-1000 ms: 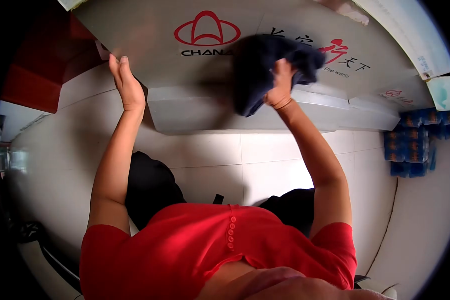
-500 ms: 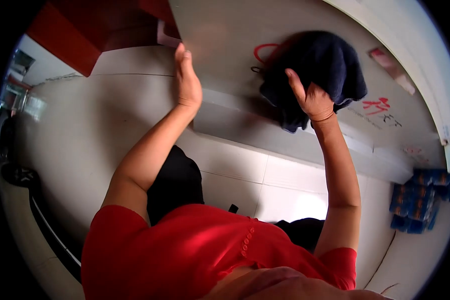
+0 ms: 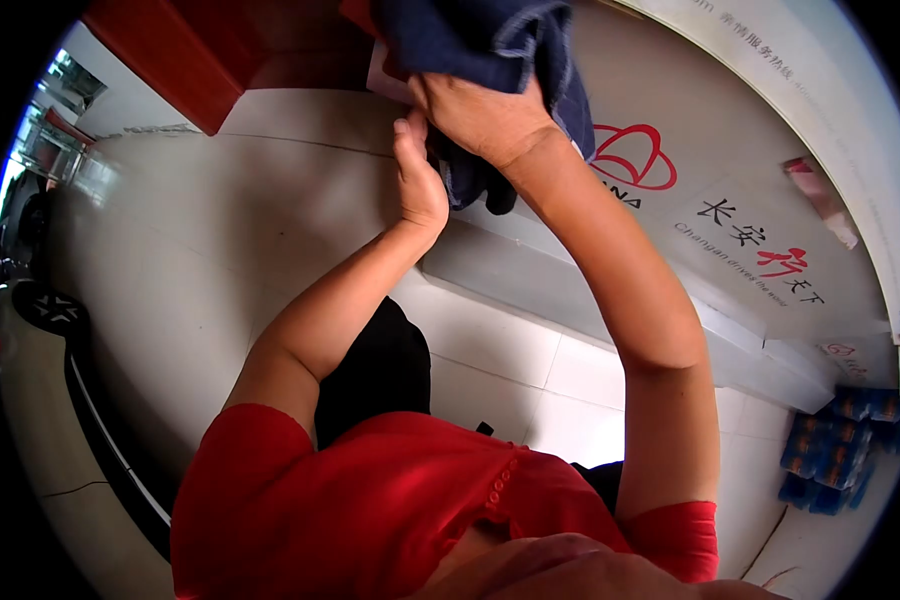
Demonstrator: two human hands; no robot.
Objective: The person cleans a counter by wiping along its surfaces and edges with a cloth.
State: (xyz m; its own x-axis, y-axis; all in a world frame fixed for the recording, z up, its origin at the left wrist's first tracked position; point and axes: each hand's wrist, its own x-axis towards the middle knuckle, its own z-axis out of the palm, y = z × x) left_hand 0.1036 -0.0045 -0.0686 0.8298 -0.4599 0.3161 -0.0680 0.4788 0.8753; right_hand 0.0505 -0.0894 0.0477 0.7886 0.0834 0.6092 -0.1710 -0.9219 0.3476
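A dark blue cloth [image 3: 490, 40] with pale stitched edges lies bunched against the grey panel [image 3: 660, 80], at the panel's left end. My right hand [image 3: 485, 115] is closed on the cloth and presses it to that surface; its fingertips are partly hidden. Just left of it, my left hand [image 3: 423, 180] is held upright by the panel's side edge, fingers stretched out and holding nothing. A red oval logo [image 3: 635, 157] and printed lettering [image 3: 755, 235] show on the panel to the right of the cloth.
Reddish-brown wooden furniture [image 3: 185, 55] stands at upper left. A pale ledge [image 3: 530, 262] runs along the panel's foot above white floor tiles [image 3: 490, 330]. Blue packs [image 3: 830, 450] are stacked at right. A curved white top edge [image 3: 770, 80] borders the panel.
My right hand has swept the cloth leftward across the panel to its left end, uncovering the red logo and lettering. My left hand stays near the edge, now close beside the right.
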